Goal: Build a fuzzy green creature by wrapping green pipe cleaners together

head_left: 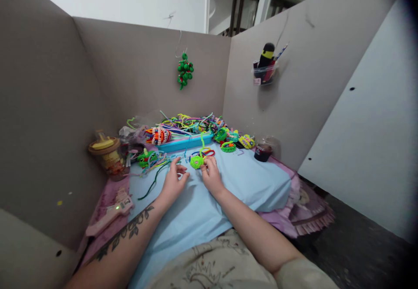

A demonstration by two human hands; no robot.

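My right hand (211, 175) pinches a bright green coiled pipe-cleaner piece (197, 161) on the light blue cloth (248, 180); a green stem rises from the coil. My left hand (174, 180) rests on the cloth just left of the coil with fingers loosely spread, holding nothing I can see. A dark green pipe cleaner (153, 183) lies beside the left hand.
A heap of coloured pipe cleaners and finished pieces (196, 127) lies behind a blue tray (183, 144). A jar with a yellow lid (106, 153) stands left, a dark cup (263, 151) right, a pink glue gun (112, 212) front left. Cardboard walls surround; a green ornament (185, 71) hangs.
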